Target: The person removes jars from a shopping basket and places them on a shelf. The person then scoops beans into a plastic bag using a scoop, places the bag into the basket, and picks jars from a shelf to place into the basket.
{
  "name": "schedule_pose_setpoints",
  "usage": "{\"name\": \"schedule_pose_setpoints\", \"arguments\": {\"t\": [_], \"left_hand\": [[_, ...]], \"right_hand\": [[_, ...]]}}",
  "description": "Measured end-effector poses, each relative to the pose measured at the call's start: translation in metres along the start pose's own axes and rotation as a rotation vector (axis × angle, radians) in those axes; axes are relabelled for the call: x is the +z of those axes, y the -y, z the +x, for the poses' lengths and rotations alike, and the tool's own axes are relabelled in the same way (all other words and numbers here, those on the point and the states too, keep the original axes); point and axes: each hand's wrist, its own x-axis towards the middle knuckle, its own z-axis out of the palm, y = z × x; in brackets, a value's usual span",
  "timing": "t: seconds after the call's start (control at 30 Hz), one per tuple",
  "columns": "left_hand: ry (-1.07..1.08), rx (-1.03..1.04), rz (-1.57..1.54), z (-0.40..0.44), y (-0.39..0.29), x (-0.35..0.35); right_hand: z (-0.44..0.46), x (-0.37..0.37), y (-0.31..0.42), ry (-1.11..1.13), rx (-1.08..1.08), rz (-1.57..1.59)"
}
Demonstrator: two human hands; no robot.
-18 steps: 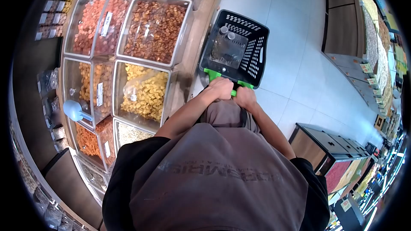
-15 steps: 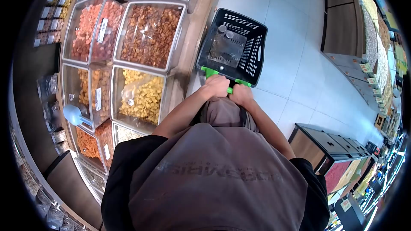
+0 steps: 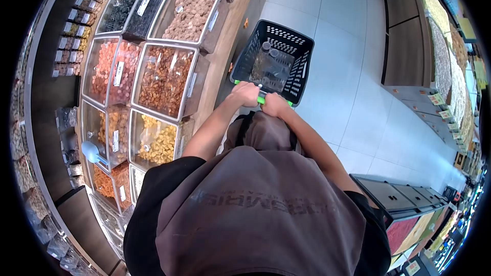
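- We are in a shop aisle with a pale tiled floor (image 3: 340, 71); on it we see the black basket (image 3: 302, 66), in front of the person, and we take this basket as our landmark.
- To the left of the basket runs a wooden counter edge (image 3: 225, 56). Beyond it are the clear bins, one with brown pieces (image 3: 163, 82) and one, nearer to the person, with yellow pieces (image 3: 156, 143). A blue scoop (image 3: 91, 151) is farther left from the basket than these two.
- To the right of the basket, well apart from it, there is a brown cabinet (image 3: 409, 56).
- At the near end of the basket is its green handle (image 3: 261, 100). The left hand (image 3: 246, 93) has its fingers wrapped on the handle, and the right hand (image 3: 275, 105) grips it just beside, so we judge that both hands have a firm hold.
- Inside the basket lie some clear containers (image 3: 276, 71) with round, greyish tops. We cannot count them surely.
- As far as we can judge, this is done: the containers are in the basket, and both hands are on the handle. How much is left, we are not able to say, because nothing here shows it.
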Motion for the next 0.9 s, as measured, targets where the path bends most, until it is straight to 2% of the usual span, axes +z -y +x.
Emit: {"name": "schedule_pose_setpoints", "arguments": {"t": [0.1, 0.17, 0.23, 0.3, 0.43, 0.47, 0.53, 0.57, 0.67, 0.83, 0.9], "left_hand": [[0.011, -0.092, 0.017, 0.033, -0.007, -0.011], [-0.404, -0.277, 0.023, 0.053, -0.014, 0.003], [-0.421, -0.363, -0.032, 0.068, -0.024, -0.003], [-0.616, -0.469, -0.171, 0.081, -0.032, -0.007], [-0.687, -0.304, -0.159, 0.097, -0.011, -0.013], [-0.673, -0.305, -0.162, 0.105, -0.007, -0.014], [-0.427, -0.376, -0.040, 0.121, -0.001, -0.037], [-0.419, -0.362, -0.044, 0.130, 0.003, -0.051], [-0.173, -0.347, -0.092, 0.150, 0.009, -0.102], [-0.145, -0.329, -0.023, 0.199, 0.018, -0.149], [-0.241, -0.287, -0.044, 0.216, 0.022, -0.159]], "right_hand": [[0.019, -0.030, -0.012, -0.049, 0.018, -0.040], [0.033, -0.044, -0.022, -0.053, -0.009, -0.059], [0.048, -0.062, -0.029, -0.118, -0.012, -0.052], [0.060, -0.072, -0.035, -0.110, -0.018, -0.061], [0.079, -0.094, -0.039, -0.143, -0.039, -0.037], [0.080, -0.098, -0.039, -0.149, -0.046, 0.001], [0.092, -0.108, -0.038, -0.144, -0.020, 0.020], [0.099, -0.114, -0.038, -0.154, -0.001, 0.029], [0.113, -0.141, -0.039, -0.162, 0.062, 0.026], [0.156, -0.183, -0.059, -0.190, 0.096, 0.082], [0.170, -0.198, -0.068, -0.197, 0.108, 0.059]]}}
